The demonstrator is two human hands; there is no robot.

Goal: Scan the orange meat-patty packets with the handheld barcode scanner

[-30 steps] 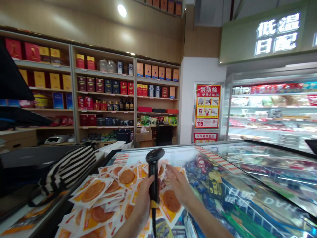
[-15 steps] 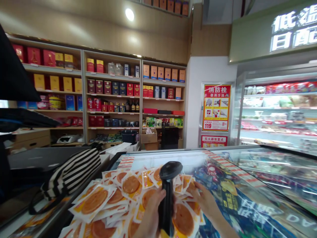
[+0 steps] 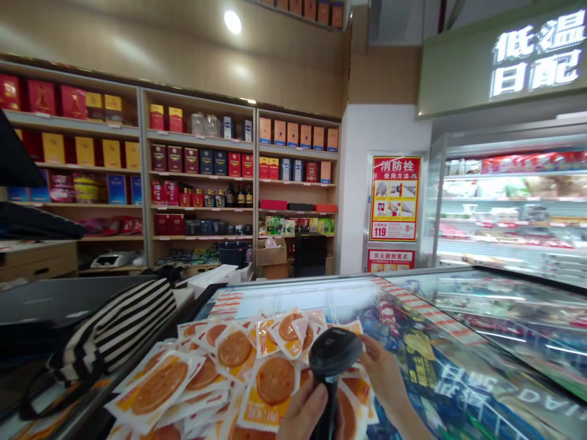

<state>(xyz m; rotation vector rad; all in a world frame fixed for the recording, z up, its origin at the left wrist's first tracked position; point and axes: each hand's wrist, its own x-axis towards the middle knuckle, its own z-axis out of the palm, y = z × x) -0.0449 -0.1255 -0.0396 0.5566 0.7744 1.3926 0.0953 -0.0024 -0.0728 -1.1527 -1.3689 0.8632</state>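
Observation:
My left hand [image 3: 305, 409] is wrapped round the handle of a black handheld barcode scanner [image 3: 334, 352], thumb on the near side. The scanner stands upright over a heap of flat packets [image 3: 275, 380], each with a round orange-brown slice in clear, white and yellow wrapping. My right hand [image 3: 383, 373] is at the heap's right edge, just behind and right of the scanner head. Its fingers are curled in beside the packets, with the tips partly hidden, so whatever they pinch does not show clearly.
The heap lies on a glass-topped chest freezer [image 3: 440, 366] with bagged goods inside. To the left, a black-and-white striped bag [image 3: 123, 330] rests by a dark counter surface. Shelves of boxed goods [image 3: 202, 162] line the back wall; a lit open chiller [image 3: 513, 201] stands right.
The view has turned slightly right. The scanner has shifted right and a little lower, its head tipped more toward my right hand. My right hand remains at the packets' right edge.

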